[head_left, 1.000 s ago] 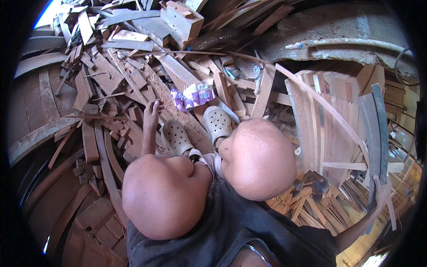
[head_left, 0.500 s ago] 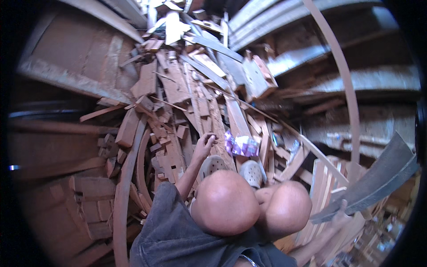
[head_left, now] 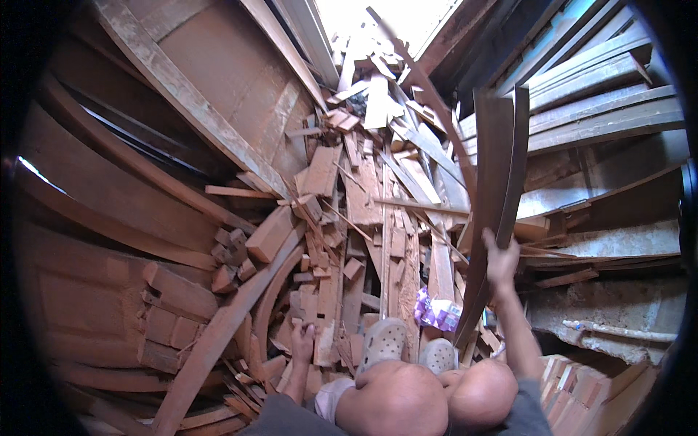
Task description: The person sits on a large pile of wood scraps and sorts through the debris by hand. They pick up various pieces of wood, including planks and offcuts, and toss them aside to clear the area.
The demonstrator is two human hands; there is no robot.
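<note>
1. Scrap wood pile [head_left: 363,211] is seen from above, filling the floor betw. large curved boards at left and stacked planks [head_left: 603,94] at right.
2. Right hand [head_left: 502,261] is raised and its grip is closed round the edge of a long, dark, curved wood strip [head_left: 498,182]; strip is held near upright, its lower end down by the feet, upper end fanned in two toward the top of view.
3. Left hand [head_left: 302,340] is lowered onto the offcuts [head_left: 323,320] at lower centre; fingers are curled on a small piece, but whether it is pinched or only touched cannot be told.
4. Two pale perforated clogs [head_left: 383,341] are seen on the feet, just beside the left hand, w/ bare knees below them.
5. A crumpled purple-and-white wrapper [head_left: 434,312] is lying betw. the clogs and the strip's lower end.
6. A grey pipe [head_left: 625,333] is seen at lower right, well apart from both hands.
</note>
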